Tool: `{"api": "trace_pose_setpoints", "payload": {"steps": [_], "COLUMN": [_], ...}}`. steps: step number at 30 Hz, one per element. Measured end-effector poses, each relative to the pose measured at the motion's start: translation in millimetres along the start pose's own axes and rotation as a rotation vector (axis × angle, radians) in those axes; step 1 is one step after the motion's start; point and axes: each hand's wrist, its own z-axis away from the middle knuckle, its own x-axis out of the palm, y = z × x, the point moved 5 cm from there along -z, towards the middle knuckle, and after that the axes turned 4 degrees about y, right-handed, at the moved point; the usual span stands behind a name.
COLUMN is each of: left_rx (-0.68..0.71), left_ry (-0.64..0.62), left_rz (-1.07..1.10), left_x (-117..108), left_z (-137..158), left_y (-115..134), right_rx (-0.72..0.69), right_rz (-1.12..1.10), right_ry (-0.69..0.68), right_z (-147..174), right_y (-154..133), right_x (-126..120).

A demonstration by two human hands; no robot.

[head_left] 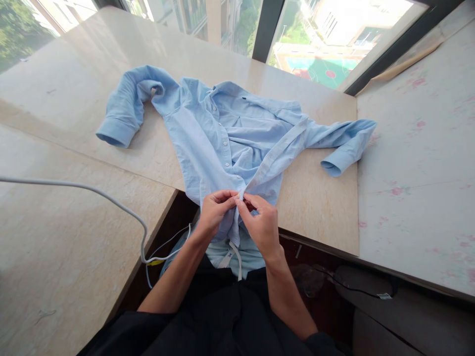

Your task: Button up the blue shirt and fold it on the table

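A light blue button-up shirt (193, 143) lies spread on the stone ledge, its collar toward the window and its hem hanging over the front edge. Its front gapes in a V, with several small white buttons down the left placket (225, 148). Where the two plackets meet low on the front, my left hand (215, 210) pinches the cloth between thumb and fingers. Opposite it, touching fingertips, my right hand (261, 220) grips the right placket (278, 151). Whether a button sits between the fingers is hidden.
A grey cable (92, 187) runs in from the left over the beige stone ledge (74, 232). Dark window frames (265, 29) stand behind the shirt. At the right is a flower-patterned wall (415, 188). A grey cushioned seat (367, 291) shows below the ledge.
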Motion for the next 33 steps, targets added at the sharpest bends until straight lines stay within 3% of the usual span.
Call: {"api": "trace_pose_setpoints", "payload": {"steps": [5,10,18,33], "left_rx": [-0.175,-0.271,-0.276,-0.28], "left_ry": [-0.129,-0.216,-0.206,-0.214], "left_rz": [0.147,0.193,0.163,0.167], "left_x": [-6,-8,-8,-1], "left_z": [-9,-12,-13,-5], "left_y": [-4,-10,-10,-7], "right_rx": [-0.087,-0.108,-0.079,-0.054], "right_rz": [0.081,0.142,0.01,-0.2], "right_ry": [-0.106,-0.027,0.073,0.054], "right_z": [-7,-10,-2,-4], "right_y": [-18,-14,2,14], "right_x": [7,12,15,5]}}
